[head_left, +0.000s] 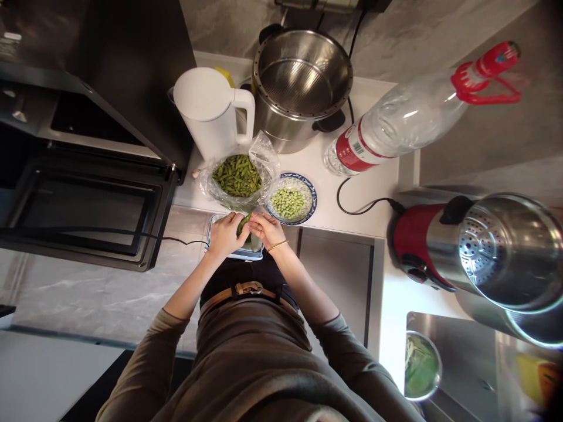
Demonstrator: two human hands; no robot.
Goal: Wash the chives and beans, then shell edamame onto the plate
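Observation:
Close together at the counter's front edge, both my hands pinch a green bean pod. My left hand (226, 232) is closed on the pod (244, 223) from the left, and my right hand (266, 229), with a thin gold bangle at the wrist, has its fingertips on the pod's right end. Beneath them is a light blue-rimmed container (257, 255), its contents mostly hidden by my hands. Just beyond, a clear plastic bag (269, 157) stands open, full of green pods (237, 176). To its right, shelled green beans (288, 202) lie on a blue-and-white patterned plate (313, 196).
Behind the bag stand a white jug (206, 117) and a large steel pot (290, 126). A big clear bottle (404, 117) with a red cap is at right, near a red-and-steel appliance (435, 240). A dark oven door (92, 205) hangs open at left. A sink (466, 346) holds a bowl.

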